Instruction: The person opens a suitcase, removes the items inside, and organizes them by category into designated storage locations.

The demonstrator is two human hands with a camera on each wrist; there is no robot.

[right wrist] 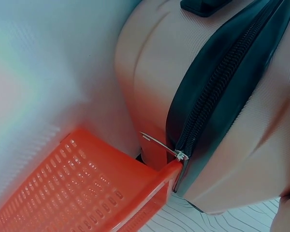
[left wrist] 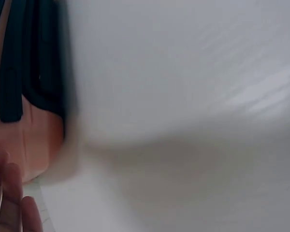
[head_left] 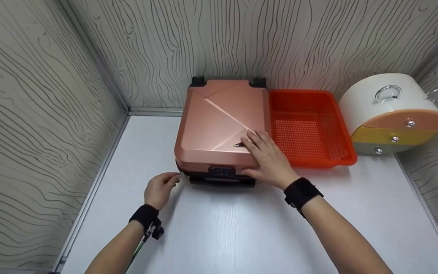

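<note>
A rose-pink hard-shell suitcase (head_left: 219, 121) lies flat on the white table. At its front left corner my left hand (head_left: 160, 190) pinches a small silvery zipper pull (head_left: 182, 174). Fingers of that hand (left wrist: 9, 198) show beside the pink shell (left wrist: 36, 140) in the left wrist view. My right hand (head_left: 272, 161) rests on the front right of the lid, fingers spread and thumb over the front edge. The right wrist view shows the black zipper band (right wrist: 217, 87) along the suitcase side, with a metal zipper slider (right wrist: 181, 155) beside the basket rim.
An orange-red perforated basket (head_left: 350, 156) stands against the suitcase's right side. Beyond it is a rounded white box with colored drawers (head_left: 394, 129) and metal handles. Wood-grain patterned panels (head_left: 219, 42) enclose the table (head_left: 219, 236) at the back and sides.
</note>
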